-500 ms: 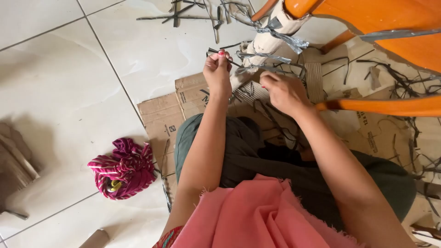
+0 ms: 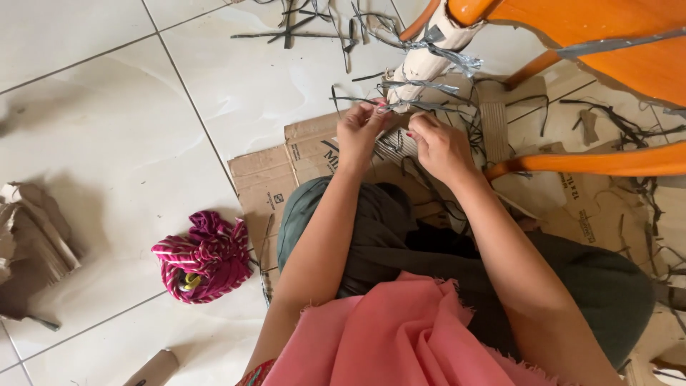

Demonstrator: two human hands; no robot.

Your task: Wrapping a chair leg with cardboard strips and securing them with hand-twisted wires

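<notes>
Strips of grey tape at the wrapped chair leg, both my hands pinching them: left hand, right hand, nearly touching. One cardboard sheet underneath. Open tile floor left; one striped cloth bundle well apart.

Orange chair, magenta-striped cloth bundle, pink fabric, brown cardboard.

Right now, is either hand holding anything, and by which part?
Both hands pinch grey strips at the wrapped chair leg: the left hand near a strip's end, the right hand beside it; its exact grip is hidden.
</notes>
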